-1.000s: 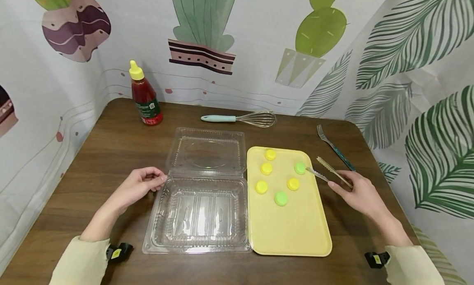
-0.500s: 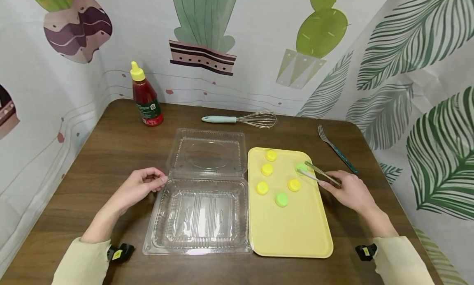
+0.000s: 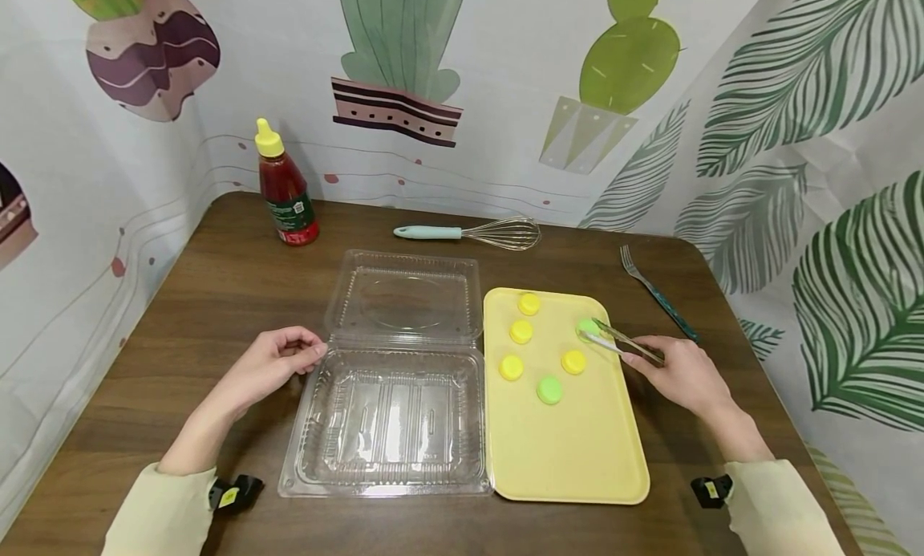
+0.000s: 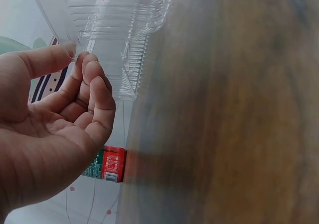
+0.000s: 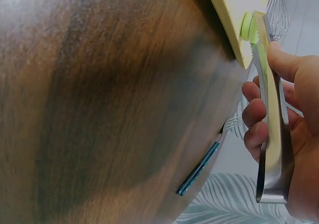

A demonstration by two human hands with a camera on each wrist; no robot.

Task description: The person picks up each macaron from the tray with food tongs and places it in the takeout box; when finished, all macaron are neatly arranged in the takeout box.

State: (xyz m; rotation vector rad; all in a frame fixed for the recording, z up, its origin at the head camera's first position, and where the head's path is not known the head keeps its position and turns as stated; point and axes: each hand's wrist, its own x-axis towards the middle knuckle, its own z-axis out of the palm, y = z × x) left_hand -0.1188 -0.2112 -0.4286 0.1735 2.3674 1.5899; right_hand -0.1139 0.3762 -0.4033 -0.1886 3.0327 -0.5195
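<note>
My left hand (image 3: 269,365) pinches the left rim of a clear hinged plastic container (image 3: 386,489) between thumb and fingers, near the hinge. The container lies open, its lid (image 3: 407,323) folded back. In my right hand (image 3: 682,373) are metal tongs (image 5: 273,149), held with the thumb on one arm and the fingers on the other. Their serrated tips stand on either side of a green macaron (image 5: 247,27) at the right of the yellow tray (image 3: 570,464); I cannot tell how firmly they grip. Another green macaron (image 3: 549,390) and several yellow macarons (image 3: 573,362) lie on the tray.
A sauce bottle (image 3: 287,199) with a yellow cap stands at the back left. A whisk (image 3: 433,233) lies along the back edge of the wooden table (image 3: 166,299), and a fork (image 3: 657,293) is at the right beyond the tray.
My right hand has moved left over the tray, bringing the tongs from beside the green macaron to around it. The tong tips have drawn closer together. The left hand stays in place.
</note>
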